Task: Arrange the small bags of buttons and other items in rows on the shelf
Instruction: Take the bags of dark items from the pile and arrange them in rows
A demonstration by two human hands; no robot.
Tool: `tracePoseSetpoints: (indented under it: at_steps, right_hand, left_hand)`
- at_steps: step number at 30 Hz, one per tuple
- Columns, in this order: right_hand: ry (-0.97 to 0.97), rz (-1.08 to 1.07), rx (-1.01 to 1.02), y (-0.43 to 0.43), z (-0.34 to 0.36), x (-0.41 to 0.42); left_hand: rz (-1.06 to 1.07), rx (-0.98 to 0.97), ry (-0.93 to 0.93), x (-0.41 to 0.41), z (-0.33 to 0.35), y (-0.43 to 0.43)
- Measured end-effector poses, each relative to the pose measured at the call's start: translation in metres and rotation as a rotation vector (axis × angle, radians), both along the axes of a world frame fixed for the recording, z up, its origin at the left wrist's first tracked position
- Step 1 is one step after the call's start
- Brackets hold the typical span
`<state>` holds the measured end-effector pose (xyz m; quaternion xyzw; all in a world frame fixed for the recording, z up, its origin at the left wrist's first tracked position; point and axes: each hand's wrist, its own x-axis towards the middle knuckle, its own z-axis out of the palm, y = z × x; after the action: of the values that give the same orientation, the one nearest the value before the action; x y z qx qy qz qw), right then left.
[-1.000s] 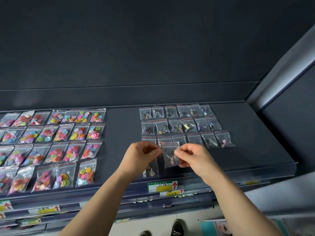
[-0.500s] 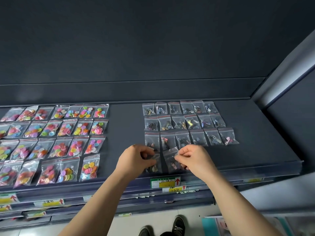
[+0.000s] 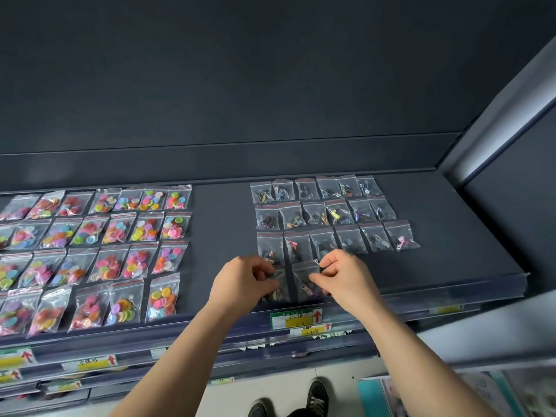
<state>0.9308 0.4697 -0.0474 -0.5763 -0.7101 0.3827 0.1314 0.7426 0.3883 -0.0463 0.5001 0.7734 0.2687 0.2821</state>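
Where the dark shelf (image 3: 222, 233) meets its clear front lip, two small clear bags are held side by side, just below the third row of the right-hand block. The left bag (image 3: 278, 291), filled with dark metal pieces, is pinched at its left edge between the curled fingers and thumb of the left hand (image 3: 243, 281). The right bag (image 3: 304, 281), in which a pink piece is seen, is pinched at its right edge by the right hand (image 3: 344, 273). Whether the two bags lie flat on the shelf cannot be told. Behind them, bags of small hardware (image 3: 325, 213) are laid out in three rows of six. Well apart to the left, bags of coloured buttons (image 3: 120, 257) are arranged in four rows. Green and yellow price labels (image 3: 296, 319) are fixed under the front edge, and black shoes (image 3: 316, 397) are seen on the floor below.
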Motion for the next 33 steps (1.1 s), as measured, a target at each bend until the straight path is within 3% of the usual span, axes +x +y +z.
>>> tracePoseSetpoints:
  at_steps: [8, 14, 23, 28, 33]
  right_hand:
    - [0.015, -0.041, 0.132, -0.002, 0.015, 0.011]
    - [0.278, -0.005, 0.091, 0.002, 0.035, -0.012]
    - [0.514, 0.250, -0.053, -0.027, 0.045, -0.122]
    - [0.497, 0.474, -0.113, -0.074, 0.048, -0.197]
    - [0.475, 0.628, -0.106, -0.134, 0.050, -0.278]
  left_hand:
    - [0.061, 0.071, -0.050, -0.001, 0.007, -0.008]
    - [0.360, 0.235, -0.256, -0.007, 0.026, -0.035]
    - [0.854, 0.453, -0.197, -0.059, 0.051, -0.154]
    - [1.127, 0.515, -0.156, -0.101, 0.047, -0.231]
    - [1.244, 0.520, -0.105, -0.156, 0.038, -0.300]
